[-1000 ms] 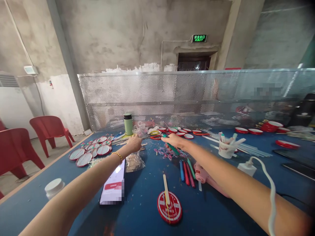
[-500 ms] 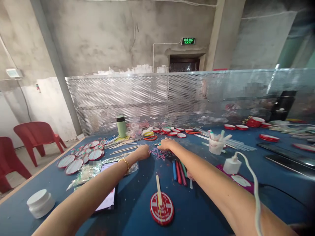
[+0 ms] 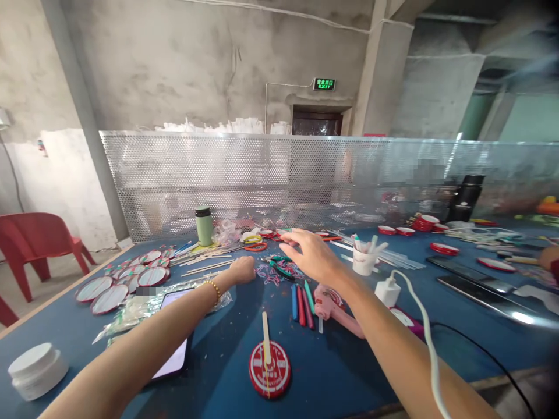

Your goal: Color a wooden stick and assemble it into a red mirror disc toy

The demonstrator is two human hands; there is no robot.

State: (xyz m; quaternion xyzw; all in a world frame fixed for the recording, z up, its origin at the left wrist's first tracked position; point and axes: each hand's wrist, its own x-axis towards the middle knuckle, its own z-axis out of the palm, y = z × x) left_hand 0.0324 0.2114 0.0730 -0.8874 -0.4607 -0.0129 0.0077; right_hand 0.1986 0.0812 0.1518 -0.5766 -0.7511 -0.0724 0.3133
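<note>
My left hand [image 3: 243,269] is closed at the left edge of a pile of pink and blue bands [image 3: 266,274]; whatever its fingers hold, if anything, is hidden. My right hand [image 3: 312,256] is raised with fingers apart, just right of green-handled pliers [image 3: 282,267] that lie on the bands. Nearer me, a red round lid [image 3: 279,381] has a wooden stick [image 3: 265,334] lying across it. Red, blue and green sticks [image 3: 301,305] lie beside a pink glue gun [image 3: 338,317], partly behind my right forearm.
On the left are round red-rimmed pieces [image 3: 111,297], a phone [image 3: 172,361] and a white jar [image 3: 37,369]. Scissors [image 3: 255,247] and a green bottle [image 3: 203,227] stand farther back. At right are a cup of markers [image 3: 364,261], a white cable [image 3: 421,323] and a dark phone [image 3: 480,299].
My right hand has lifted from the bands, its fingers spreading and leaving the pliers lying in view. My left hand stays closed by the pile. The camera view has turned slightly right.
</note>
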